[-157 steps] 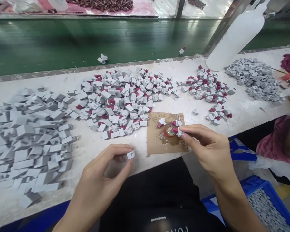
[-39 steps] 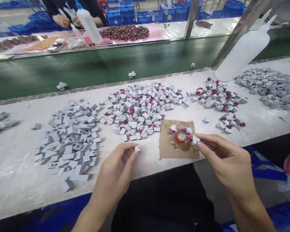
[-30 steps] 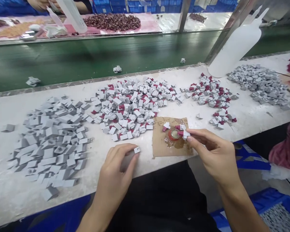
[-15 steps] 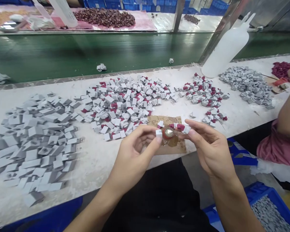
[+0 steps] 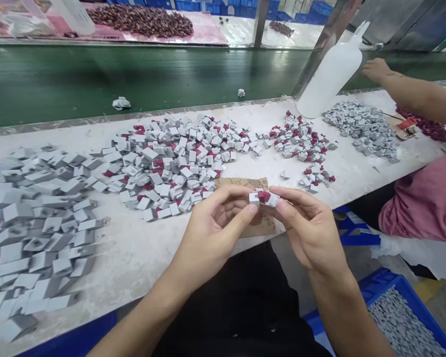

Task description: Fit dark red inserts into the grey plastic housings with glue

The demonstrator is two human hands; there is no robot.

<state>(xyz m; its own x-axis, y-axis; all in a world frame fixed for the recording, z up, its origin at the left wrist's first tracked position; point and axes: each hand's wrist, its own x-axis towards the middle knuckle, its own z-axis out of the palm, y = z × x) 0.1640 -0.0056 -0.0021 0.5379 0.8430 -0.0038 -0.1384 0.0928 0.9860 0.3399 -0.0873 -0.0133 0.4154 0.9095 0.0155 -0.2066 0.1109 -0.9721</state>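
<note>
My left hand (image 5: pixel 215 228) pinches a small light grey plastic block (image 5: pixel 254 199) between thumb and fingertips. Against its right side sits a dark red piece joined to a grey part (image 5: pixel 271 199), which my right hand (image 5: pixel 308 223) grips by thumb and forefinger. The pieces touch or nearly touch; the exact contact is too small to tell. Below and behind them lies a brown cardboard piece (image 5: pixel 262 229) with a wet brown patch, largely covered by my hands. Beyond it spreads a heap of grey blocks with dark red parts (image 5: pixel 178 163).
Larger grey blocks (image 5: pixel 40 228) are heaped at left. Smaller grey-and-red pieces (image 5: pixel 301 139) and grey parts (image 5: pixel 360 129) lie at right, near a white squeeze bottle (image 5: pixel 330 74). A green conveyor belt (image 5: pixel 186 74) runs behind. A co-worker's arm (image 5: pixel 416 94) reaches over from the right.
My hands have come together, bringing the grey block against the red-and-grey piece. The view has shifted slightly right. The co-worker's arm has reached out toward the belt.
</note>
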